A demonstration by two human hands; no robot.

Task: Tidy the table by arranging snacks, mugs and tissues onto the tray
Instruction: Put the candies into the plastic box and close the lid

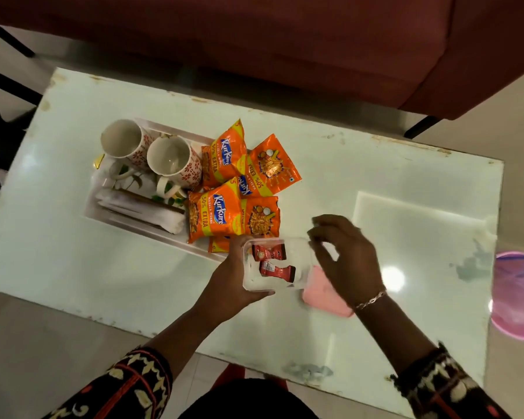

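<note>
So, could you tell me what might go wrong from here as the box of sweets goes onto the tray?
1. The white rectangular tray is already crowded: two floral mugs, folded tissues and orange snack packets overhanging its right edge, so pushing in the clear plastic box could knock packets off.
2. The left hand holds the box from one side only; if it tips, the red-wrapped sweets may spill.
3. The pink cloth could be overlooked.

tray: mugs behind tissues | snack packets right | container before packets
</note>
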